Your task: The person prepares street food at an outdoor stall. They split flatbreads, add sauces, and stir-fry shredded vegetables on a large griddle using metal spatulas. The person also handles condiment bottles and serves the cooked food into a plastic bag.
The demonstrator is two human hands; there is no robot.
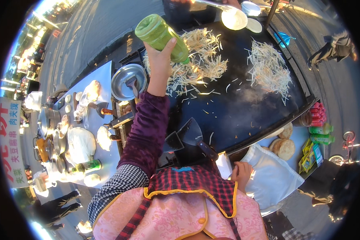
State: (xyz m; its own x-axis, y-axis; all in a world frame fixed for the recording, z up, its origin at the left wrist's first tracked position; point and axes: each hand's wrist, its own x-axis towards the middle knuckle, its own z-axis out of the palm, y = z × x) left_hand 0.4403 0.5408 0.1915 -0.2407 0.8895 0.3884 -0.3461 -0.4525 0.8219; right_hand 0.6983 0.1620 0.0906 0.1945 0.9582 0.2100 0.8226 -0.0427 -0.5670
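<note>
My left hand [160,61] grips a green plastic bottle [163,37], tilted with its narrow green tip pointing down to the right. Under the tip, a large heap of pale shredded vegetable strips [204,64] lies on a black flat griddle [222,108]. A second heap of shreds [270,69] sits at the griddle's right side. Low on the right, beside a white cloth [270,177], is my right hand [242,173] with its fingers bent; what they touch is hidden. Two scrapers, one with a broad metal blade [191,132], lie at the griddle's near edge.
Left of the griddle, a steel bowl [129,82] holds a brush [133,84]. The left table [106,102] carries pots, bags and dough. Round flatbreads [283,147] lie by the cloth. Across the griddle, a person's hand [232,3] is near a ladle [234,18]. Steam rises on the right.
</note>
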